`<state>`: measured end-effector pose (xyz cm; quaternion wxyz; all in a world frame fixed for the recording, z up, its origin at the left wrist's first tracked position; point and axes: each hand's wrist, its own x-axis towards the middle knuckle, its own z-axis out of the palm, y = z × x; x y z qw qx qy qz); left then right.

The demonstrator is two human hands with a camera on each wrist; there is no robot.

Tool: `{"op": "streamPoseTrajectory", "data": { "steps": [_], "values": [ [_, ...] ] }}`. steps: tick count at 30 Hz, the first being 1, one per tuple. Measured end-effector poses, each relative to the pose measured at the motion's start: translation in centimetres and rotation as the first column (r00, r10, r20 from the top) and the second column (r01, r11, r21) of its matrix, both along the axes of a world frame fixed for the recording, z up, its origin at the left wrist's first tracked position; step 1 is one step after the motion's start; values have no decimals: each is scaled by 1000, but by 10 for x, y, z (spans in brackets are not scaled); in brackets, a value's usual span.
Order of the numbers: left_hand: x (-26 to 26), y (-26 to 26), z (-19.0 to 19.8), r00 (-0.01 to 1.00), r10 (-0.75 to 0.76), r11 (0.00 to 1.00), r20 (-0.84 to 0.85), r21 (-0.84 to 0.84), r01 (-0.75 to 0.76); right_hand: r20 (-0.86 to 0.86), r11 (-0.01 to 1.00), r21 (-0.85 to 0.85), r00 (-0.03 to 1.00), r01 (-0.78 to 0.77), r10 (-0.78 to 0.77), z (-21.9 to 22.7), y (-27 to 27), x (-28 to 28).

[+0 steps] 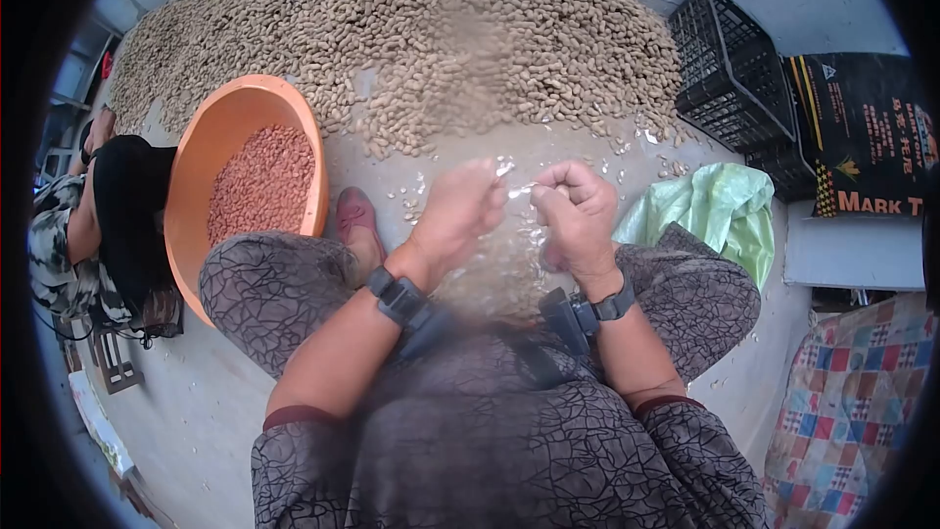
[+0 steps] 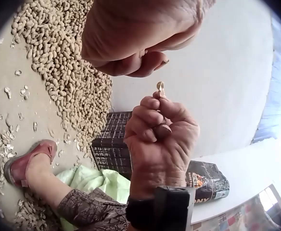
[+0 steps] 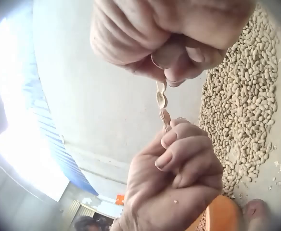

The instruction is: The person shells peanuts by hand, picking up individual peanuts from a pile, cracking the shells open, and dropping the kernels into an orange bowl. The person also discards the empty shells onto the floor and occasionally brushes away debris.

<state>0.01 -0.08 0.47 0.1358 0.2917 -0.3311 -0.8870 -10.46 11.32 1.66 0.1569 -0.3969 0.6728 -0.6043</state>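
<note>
Above the floor, both hands face each other at chest front. The right hand (image 1: 578, 216) pinches an opened peanut shell (image 3: 161, 95) between thumb and finger; its pale hollow inside shows in the right wrist view. Facing it, the left hand (image 3: 176, 168) grips a small brownish shell piece (image 3: 165, 118) at its fingertips, its other fingers curled. A narrow gap or light contact separates the two pieces; I cannot tell which. In the left wrist view the left hand (image 2: 143, 36) hides what it holds, while the right hand (image 2: 159, 139) shows its palm side.
Unshelled peanuts (image 1: 392, 20) are heaped along the wall. An orange basin (image 1: 186, 186) of reddish kernels (image 1: 259, 186) stands by the left knee. Right of the legs are a green sack (image 1: 720, 216), black crates (image 1: 729, 69) and a dark bag (image 1: 871, 127). Another person's arm (image 1: 83, 216) shows far left.
</note>
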Motion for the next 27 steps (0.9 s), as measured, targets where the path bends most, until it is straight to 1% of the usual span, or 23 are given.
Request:
{"op": "streamPoseTrajectory", "data": {
  "steps": [1, 2, 3, 4, 5, 6, 8, 9, 11, 12, 14, 15, 17, 18, 20, 21, 22, 23, 27],
  "values": [
    [-1, 0, 0, 999, 30, 999, 38, -37, -29, 272, 999, 38, 962, 26, -35, 2, 0, -7],
    [-2, 0, 0, 995, 62, 996, 74, -75, -56, 521, 996, 81, 850, 40, -77, 3, 0, -13],
    [-1, -1, 1, 995, 62, 996, 73, -75, -57, 520, 996, 81, 850, 40, -76, 0, 0, -18],
    [0, -1, 2, 997, 30, 996, 66, -90, -24, 352, 987, 160, 933, 14, -71, -6, 1, -23],
    [0, -1, 2, 998, -2, 994, 59, -106, 8, 173, 971, 240, 984, 5, -48, -9, 2, -26],
    [0, -1, 1, 998, -4, 994, 59, -105, 10, 173, 971, 240, 984, 6, -49, -9, 0, -22],
    [-1, 1, -1, 999, -26, 995, 28, -101, 29, 255, 994, 82, 966, -74, 51, -9, -6, -9],
    [-2, 3, -2, 999, -28, 995, 28, -99, 31, 255, 994, 83, 966, -72, 49, -6, -6, -7],
    [-4, 5, -3, 999, -30, 994, 30, -107, 33, 298, 982, 126, 950, -137, 94, 1, -7, -2],
    [-3, 5, -6, 999, -30, 994, 31, -108, 33, 299, 983, 125, 949, -137, 94, 1, -7, -3],
    [-2, 5, -11, 996, -89, 992, -23, -90, 86, 300, 982, 131, 950, -136, 92, -1, -7, -5],
    [-2, 5, -10, 996, -88, 992, -23, -89, 86, 299, 982, 132, 950, -137, 92, 3, -6, -4],
    [-3, 6, -7, 987, -155, 988, -38, -36, 153, 294, 986, 91, 950, -138, 106, 15, -5, 1],
    [-3, 8, -3, 987, -153, 988, -39, -35, 152, 294, 986, 92, 950, -140, 107, 13, -6, 2],
    [-4, 13, 4, 994, -99, 995, -36, -15, 98, 157, 995, 34, 984, -97, 90, 5, -7, 4],
    [-4, 12, 3, 994, -98, 995, -36, -15, 98, 157, 995, 34, 984, -97, 91, 3, -7, 3],
    [-3, 11, 1, 996, -89, 996, -12, -24, 89, -74, 996, 12, 994, -83, 84, 2, -7, -1],
    [-3, 11, 0, 997, -79, 996, 12, -34, 79, -302, 997, -14, 951, -75, 67, 1, -8, -2],
    [-2, 10, 6, 999, -43, 999, 16, 8, 43, -315, 996, -27, 946, -91, 78, 2, -6, -3]
  ]
}}
